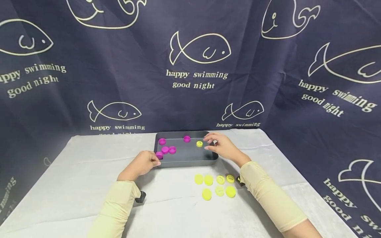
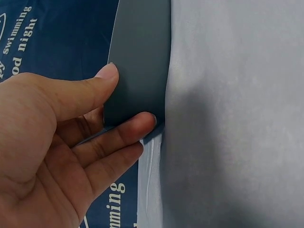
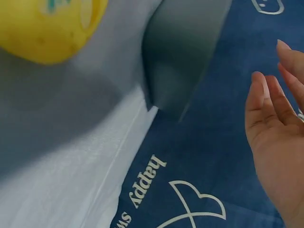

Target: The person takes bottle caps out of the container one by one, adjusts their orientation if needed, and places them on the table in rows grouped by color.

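Observation:
A dark grey rectangular tray [image 1: 184,163] stands toward the back of the table. My left hand [image 1: 143,162] holds its front left corner, the thumb at the rim and fingers against the outer wall, as the left wrist view shows. Inside lie several magenta bottle caps [image 1: 172,150], mostly on the left side. One yellow bottle cap [image 1: 199,143] rests in the tray's right part. Over the right edge hovers my right hand [image 1: 224,145], fingers and thumb spread apart, just right of that yellow cap and holding nothing.
Several yellow bottle caps [image 1: 208,180] lie in two rough rows on the white tablecloth [image 1: 172,205], in front of the tray's right side and near the right forearm. A dark blue curtain [image 1: 196,109] with fish drawings hangs behind and at both sides.

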Motion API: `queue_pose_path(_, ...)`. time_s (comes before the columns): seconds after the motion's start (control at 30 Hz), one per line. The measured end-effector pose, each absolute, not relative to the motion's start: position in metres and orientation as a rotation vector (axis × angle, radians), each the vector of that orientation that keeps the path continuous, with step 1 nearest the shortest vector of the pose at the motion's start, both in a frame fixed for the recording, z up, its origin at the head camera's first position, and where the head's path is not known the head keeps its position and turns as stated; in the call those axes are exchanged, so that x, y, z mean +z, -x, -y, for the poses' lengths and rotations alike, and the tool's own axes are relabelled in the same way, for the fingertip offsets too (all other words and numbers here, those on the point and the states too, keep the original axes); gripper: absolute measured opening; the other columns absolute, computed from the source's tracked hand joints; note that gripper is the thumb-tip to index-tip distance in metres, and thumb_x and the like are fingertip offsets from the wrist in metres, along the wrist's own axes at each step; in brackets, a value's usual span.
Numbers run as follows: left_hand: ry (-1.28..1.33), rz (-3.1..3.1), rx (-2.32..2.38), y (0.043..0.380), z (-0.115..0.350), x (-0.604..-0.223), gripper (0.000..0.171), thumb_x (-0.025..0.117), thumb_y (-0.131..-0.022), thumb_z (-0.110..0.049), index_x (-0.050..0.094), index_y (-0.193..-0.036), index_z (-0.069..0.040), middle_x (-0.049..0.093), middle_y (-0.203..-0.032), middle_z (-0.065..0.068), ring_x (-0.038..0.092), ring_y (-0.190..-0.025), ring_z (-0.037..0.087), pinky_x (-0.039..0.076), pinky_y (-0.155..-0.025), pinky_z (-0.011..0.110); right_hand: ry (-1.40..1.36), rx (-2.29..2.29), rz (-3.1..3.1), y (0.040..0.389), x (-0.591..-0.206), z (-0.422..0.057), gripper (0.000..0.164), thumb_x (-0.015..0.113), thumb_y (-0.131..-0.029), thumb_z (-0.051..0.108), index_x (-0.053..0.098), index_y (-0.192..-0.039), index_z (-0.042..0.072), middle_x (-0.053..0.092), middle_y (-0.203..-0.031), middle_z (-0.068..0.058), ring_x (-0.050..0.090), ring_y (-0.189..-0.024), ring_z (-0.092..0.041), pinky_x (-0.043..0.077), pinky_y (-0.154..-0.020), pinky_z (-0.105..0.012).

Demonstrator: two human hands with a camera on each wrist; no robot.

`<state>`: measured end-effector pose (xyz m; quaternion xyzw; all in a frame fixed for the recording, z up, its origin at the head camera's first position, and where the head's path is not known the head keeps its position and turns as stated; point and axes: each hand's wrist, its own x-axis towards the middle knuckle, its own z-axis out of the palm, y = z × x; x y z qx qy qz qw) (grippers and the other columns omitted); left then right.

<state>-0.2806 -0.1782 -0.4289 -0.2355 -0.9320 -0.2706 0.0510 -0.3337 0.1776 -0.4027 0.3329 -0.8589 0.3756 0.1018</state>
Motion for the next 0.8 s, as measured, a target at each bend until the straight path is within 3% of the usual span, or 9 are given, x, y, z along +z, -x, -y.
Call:
queue_pose_path(0.17, 0.712, 2.837, -0.835, 0.28, 0.179, -0.427, 0.01, 0.073, -0.088, -0.007, 0.078, -0.08, -0.006, 0.068, -0.077, -0.004, 0.063, -0.077, 0.015, 0.052, -0.08, 0.038, -0.984, 1.019, 2.592, 0.359, -0.413, -0.17, 0.033, 0.08, -0.081, 0.003, 0.07, -0.113, -0.001, 0.064, -0.117, -0.01, 0.063, -0.097, -0.026, 0.052, -0.079, -0.033)
queue_pose_path(0.37, 0.723, 2.835, -0.833, 0.28, 0.178, -0.427, 0.01, 0.072, -0.088, -0.008, 0.079, -0.081, -0.005, 0.068, -0.078, -0.004, 0.063, -0.079, 0.016, 0.052, -0.082, 0.039, -0.988, 0.875, 2.69, 0.378, -0.414, -0.165, 0.036, 0.08, -0.081, 0.004, 0.069, -0.114, -0.003, 0.066, -0.112, -0.016, 0.064, -0.097, -0.034, 0.051, -0.086, -0.045)
queue_pose_path(0.6, 0.731, 2.828, -0.823, 0.282, 0.178, -0.429, 0.01, 0.073, -0.088, -0.008, 0.079, -0.08, -0.006, 0.067, -0.077, -0.004, 0.063, -0.077, 0.014, 0.052, -0.079, 0.037, -0.972, 0.75, 2.81, 0.391, -0.42, -0.159, 0.037, 0.079, -0.083, 0.007, 0.068, -0.117, -0.004, 0.067, -0.11, -0.019, 0.065, -0.096, -0.032, 0.052, -0.085, -0.041)
queue_pose_path(0.8, 0.718, 2.831, -0.832, 0.282, 0.178, -0.43, 0.01, 0.073, -0.088, -0.008, 0.078, -0.08, -0.006, 0.068, -0.077, -0.004, 0.062, -0.076, 0.013, 0.052, -0.078, 0.036, -0.975, 0.578, 2.859, 0.396, -0.425, -0.15, 0.036, 0.076, -0.085, 0.008, 0.068, -0.117, -0.005, 0.068, -0.095, -0.014, 0.061, -0.081, -0.021, 0.051, -0.081, -0.038)
